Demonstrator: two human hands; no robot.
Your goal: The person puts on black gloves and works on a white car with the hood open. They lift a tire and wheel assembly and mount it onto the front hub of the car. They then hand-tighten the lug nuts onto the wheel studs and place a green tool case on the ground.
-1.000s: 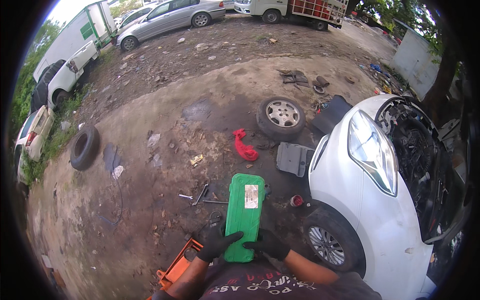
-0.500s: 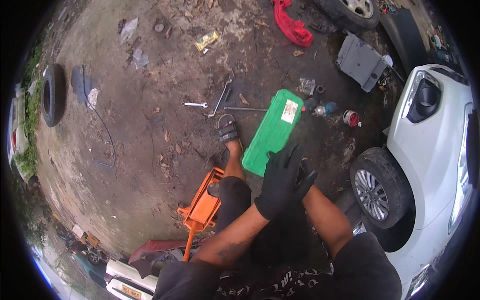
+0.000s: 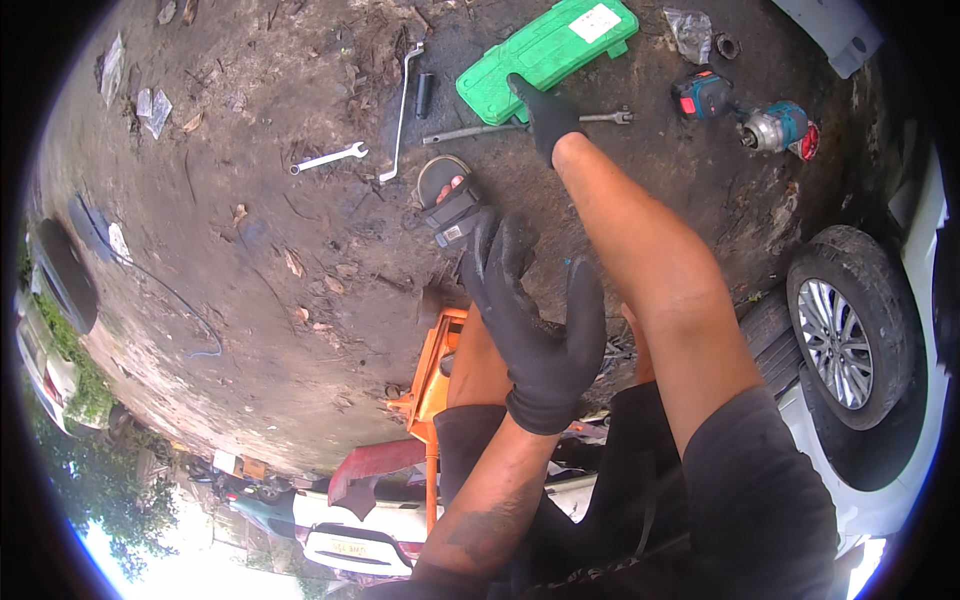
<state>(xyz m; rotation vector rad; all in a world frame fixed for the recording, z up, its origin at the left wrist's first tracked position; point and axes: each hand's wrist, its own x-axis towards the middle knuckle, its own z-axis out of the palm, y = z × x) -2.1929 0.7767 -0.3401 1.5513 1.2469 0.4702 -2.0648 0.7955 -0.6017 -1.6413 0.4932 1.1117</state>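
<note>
My right hand, in a black glove, reaches to the near edge of a closed green plastic case. One finger lies on the case's top and the other fingers are hidden, seemingly closed on its edge. A long steel bar runs on the ground beneath that hand. My left hand, also gloved, hovers open above my sandalled foot, with fingers stretched and thumb apart. Ahead of the foot lie a combination wrench, a bent-ended wrench and a black cylindrical socket.
A teal cordless power tool lies to the right on the dirt ground. An orange floor jack stands by my left leg. On the right is a white car with its wheel. A loose tyre is far left.
My hands have separated: the right has reached forward to the green case, the left stays back, open. The case has turned and shifted off the steel bar. The view has tilted and come closer.
</note>
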